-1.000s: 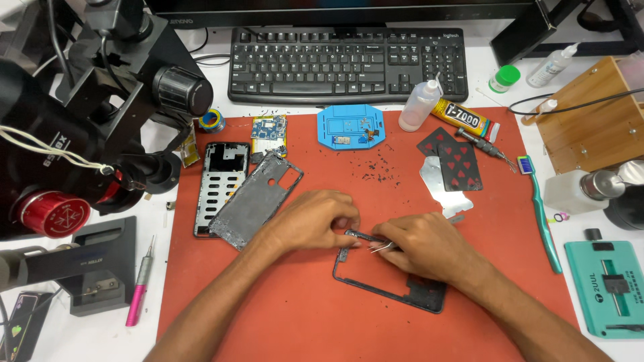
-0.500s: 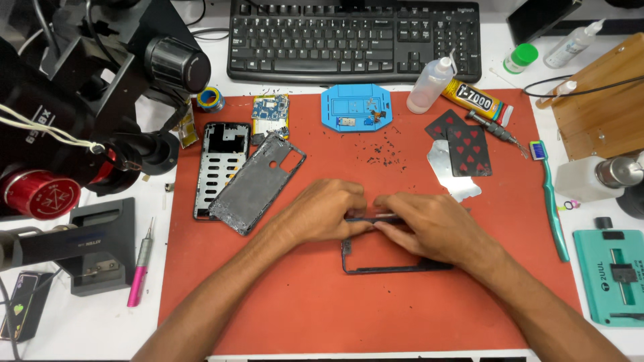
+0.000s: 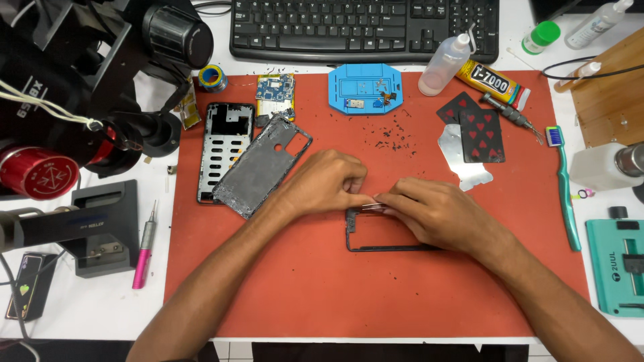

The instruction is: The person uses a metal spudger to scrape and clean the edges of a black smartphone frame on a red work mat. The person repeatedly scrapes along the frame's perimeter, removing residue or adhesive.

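Both hands meet mid-mat: my left hand (image 3: pixel 329 179) has fingertips pinched down at the top edge of a black phone frame (image 3: pixel 376 247), and my right hand (image 3: pixel 429 213) grips slim metal tweezers (image 3: pixel 371 205) against that same edge. Frame lies flat on the red mat (image 3: pixel 402 295), near centre. Left of the hands, a grey back cover (image 3: pixel 261 166) leans over a metal chassis (image 3: pixel 221 144). Far side: blue screw tray (image 3: pixel 364 88), keyboard (image 3: pixel 362 27). Right: playing cards (image 3: pixel 476 127), green toothbrush (image 3: pixel 567 194).
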